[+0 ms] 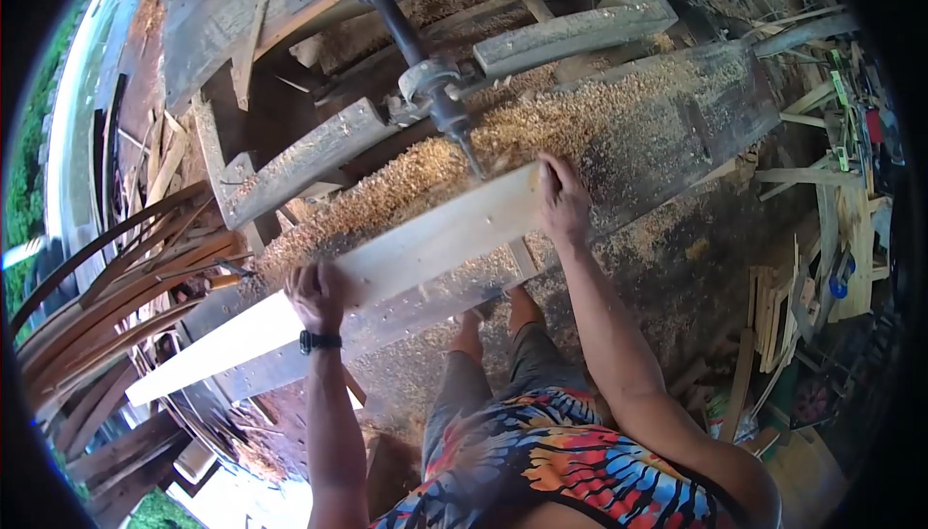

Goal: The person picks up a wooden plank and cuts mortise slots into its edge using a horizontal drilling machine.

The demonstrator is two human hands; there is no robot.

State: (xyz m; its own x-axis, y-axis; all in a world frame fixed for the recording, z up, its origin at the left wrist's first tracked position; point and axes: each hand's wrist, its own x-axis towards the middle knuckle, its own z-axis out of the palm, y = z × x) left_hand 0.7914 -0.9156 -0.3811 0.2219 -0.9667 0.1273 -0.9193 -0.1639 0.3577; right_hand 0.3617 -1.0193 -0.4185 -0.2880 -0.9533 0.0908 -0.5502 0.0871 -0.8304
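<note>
Shavings (609, 104) strewn over workbench (628, 181), pale board (435, 241) across it; planks (126, 307) piled left.

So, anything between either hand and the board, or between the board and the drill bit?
Left hand and right hand: nothing visible, both on the board. Drill bit: only loose wood chips around it; can't tell if it touches the board.

Passage beyond the long, pale wooden board (435, 237) is obstructed by the dark metal spindle (440, 94) and heaped golden wood shavings (536, 135). Access leftward is restricted by curved brown wooden strips (106, 302). Open room is found above the flat grey bench top (638, 181), right of the right hand (565, 199).
</note>
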